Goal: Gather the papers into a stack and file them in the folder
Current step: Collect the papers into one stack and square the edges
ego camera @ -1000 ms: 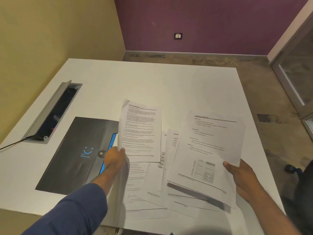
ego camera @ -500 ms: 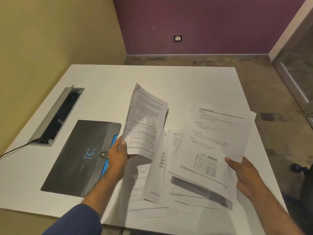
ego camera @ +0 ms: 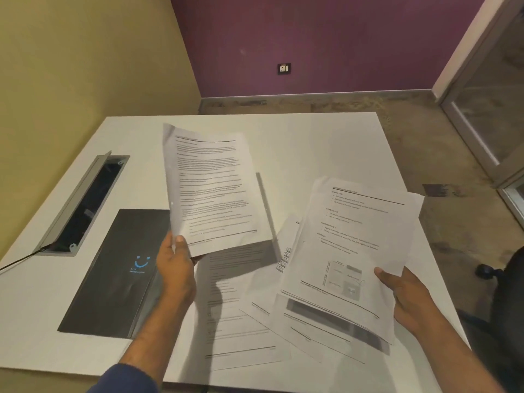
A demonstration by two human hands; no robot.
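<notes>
My left hand [ego camera: 175, 265] pinches the bottom left corner of a printed sheet [ego camera: 212, 188] and holds it up in the air above the table, facing me. My right hand [ego camera: 408, 296] grips the lower right corner of a thin stack of printed papers [ego camera: 348, 251], lifted at a slant. Several more loose sheets [ego camera: 243, 316] lie fanned out on the white table [ego camera: 312, 143] under and between both hands. The dark grey folder [ego camera: 119, 268] with a blue smile logo lies shut and flat on the table, just left of my left hand.
A grey cable hatch [ego camera: 82, 202] stands open in the table's left part, with a black cable [ego camera: 17, 263] running off left. A dark office chair [ego camera: 507, 290] sits beyond the table's right edge. Yellow and purple walls enclose the corner.
My left hand has lifted its sheet off the table and raised it higher, turning it upright. The right hand's stack stays roughly in place, slightly raised.
</notes>
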